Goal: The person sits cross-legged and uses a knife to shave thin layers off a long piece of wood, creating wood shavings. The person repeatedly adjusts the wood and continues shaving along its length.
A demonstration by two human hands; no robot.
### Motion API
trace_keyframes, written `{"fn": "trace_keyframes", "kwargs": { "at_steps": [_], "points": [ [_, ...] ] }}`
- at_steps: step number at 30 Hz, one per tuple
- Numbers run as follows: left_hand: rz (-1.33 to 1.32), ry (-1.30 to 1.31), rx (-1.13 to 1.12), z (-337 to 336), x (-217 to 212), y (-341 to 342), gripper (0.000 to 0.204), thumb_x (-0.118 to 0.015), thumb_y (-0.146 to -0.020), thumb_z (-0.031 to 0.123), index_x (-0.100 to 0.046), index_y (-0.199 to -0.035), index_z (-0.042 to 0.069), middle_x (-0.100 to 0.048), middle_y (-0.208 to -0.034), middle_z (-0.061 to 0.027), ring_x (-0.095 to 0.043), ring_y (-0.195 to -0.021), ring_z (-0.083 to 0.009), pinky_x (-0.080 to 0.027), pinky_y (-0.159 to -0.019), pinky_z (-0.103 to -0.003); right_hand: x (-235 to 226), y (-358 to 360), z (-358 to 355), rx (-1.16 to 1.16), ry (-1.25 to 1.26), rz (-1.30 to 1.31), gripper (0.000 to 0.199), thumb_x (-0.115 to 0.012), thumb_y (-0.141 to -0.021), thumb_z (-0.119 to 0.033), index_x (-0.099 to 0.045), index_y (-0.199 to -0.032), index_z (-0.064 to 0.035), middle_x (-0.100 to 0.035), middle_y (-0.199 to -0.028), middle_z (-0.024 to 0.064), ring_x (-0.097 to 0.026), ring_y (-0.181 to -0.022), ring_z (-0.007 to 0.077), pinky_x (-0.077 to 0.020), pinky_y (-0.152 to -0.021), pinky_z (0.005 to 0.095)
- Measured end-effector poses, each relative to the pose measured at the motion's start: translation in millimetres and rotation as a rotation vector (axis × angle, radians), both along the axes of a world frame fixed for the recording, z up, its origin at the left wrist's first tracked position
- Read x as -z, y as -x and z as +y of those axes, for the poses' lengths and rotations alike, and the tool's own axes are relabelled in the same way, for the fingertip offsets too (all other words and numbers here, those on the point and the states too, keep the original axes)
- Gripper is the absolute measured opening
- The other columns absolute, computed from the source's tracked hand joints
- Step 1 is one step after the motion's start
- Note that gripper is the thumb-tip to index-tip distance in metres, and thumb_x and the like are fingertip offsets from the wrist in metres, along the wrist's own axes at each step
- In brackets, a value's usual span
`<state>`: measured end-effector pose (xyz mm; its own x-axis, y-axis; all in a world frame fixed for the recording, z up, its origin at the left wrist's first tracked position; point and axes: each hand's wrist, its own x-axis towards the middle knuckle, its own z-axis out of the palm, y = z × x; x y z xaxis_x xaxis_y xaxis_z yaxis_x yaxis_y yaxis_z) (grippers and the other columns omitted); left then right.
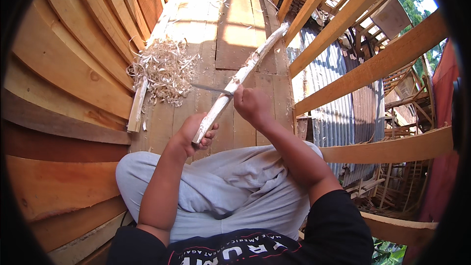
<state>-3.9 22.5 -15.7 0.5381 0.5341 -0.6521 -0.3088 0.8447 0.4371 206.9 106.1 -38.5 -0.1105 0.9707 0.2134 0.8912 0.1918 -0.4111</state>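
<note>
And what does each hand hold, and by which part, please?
The left hand holds the pale stick near its lower end. The right hand grips the bladed tool by its right end; any handle is hidden.

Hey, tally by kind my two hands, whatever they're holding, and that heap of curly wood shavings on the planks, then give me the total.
Hands: 2, left hand and right hand
Pale stick: 1
Knife: 1, handle hidden
Heap of shavings: 1
Total: 5
</note>
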Motion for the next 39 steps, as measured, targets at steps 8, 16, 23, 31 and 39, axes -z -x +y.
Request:
{"fn": "trace_keyframes", "kwargs": {
  "at_steps": [8, 16, 23, 31, 39],
  "points": [
    [-0.103, 0.069, -0.019, -4, -2, 6, 0.041, -0.032, -0.101, 0.042, -0.051, -0.089, 0.007, -0.046, -0.057, 0.0022, -0.042, -0.039, -0.0065, -0.032, -0.034, -0.019, -1, 2, -9, 0.043, 0.011, -0.059, 0.05, -0.042, -0.093, -0.028, -0.062, -0.058, 0.0028, -0.059, -0.06, 0.0255, -0.061, -0.058, 0.0427, -0.0487, -0.059, 0.0505],
    [-0.14, 0.067, -0.03, 0, -6, 10, 0.041, -0.032, -0.1, 0.041, -0.051, -0.088, 0.008, -0.045, -0.056, 0.0028, -0.042, -0.039, -0.0061, -0.032, -0.034, -0.019, -7, 2, 7, 0.043, -0.077, 0.014, 0.052, -0.041, -0.093, -0.029, -0.061, -0.057, 0.0034, -0.057, -0.059, 0.0262, -0.059, -0.056, 0.0444, -0.0482, -0.061, 0.0527],
    [-0.146, 0.092, -0.049, -3, -7, 10, 0.042, -0.031, -0.101, 0.042, -0.05, -0.09, 0.007, -0.045, -0.056, 0.0028, -0.041, -0.039, -0.0063, -0.033, -0.034, -0.02, -6, -5, 10, 0.03, -0.02, 0.025, 0.053, -0.039, -0.094, -0.029, -0.062, -0.058, 0.0033, -0.058, -0.059, 0.026, -0.059, -0.057, 0.0454, -0.0484, -0.061, 0.0545],
    [-0.113, 0.081, -0.054, -1, -5, 9, 0.043, -0.029, -0.101, 0.042, -0.051, -0.088, 0.007, -0.045, -0.056, 0.0018, -0.039, -0.038, -0.0083, -0.031, -0.035, -0.022, 0, -3, 12, 0.012, -0.089, 0.038, 0.052, -0.04, -0.093, -0.028, -0.061, -0.055, 0.0016, -0.057, -0.057, 0.0267, -0.058, -0.054, 0.0453, -0.0479, -0.06, 0.0542],
    [-0.12, 0.074, -0.065, -5, -11, 4, 0.04, -0.031, -0.102, 0.041, -0.049, -0.091, 0.007, -0.045, -0.058, 0.0012, -0.041, -0.038, -0.0074, -0.033, -0.034, -0.02, 4, -8, 19, 0.061, -0.095, 0.072, 0.052, -0.042, -0.092, -0.03, -0.059, -0.054, 0.0015, -0.056, -0.058, 0.0266, -0.059, -0.055, 0.0455, -0.0489, -0.061, 0.0534]
  ]
}}
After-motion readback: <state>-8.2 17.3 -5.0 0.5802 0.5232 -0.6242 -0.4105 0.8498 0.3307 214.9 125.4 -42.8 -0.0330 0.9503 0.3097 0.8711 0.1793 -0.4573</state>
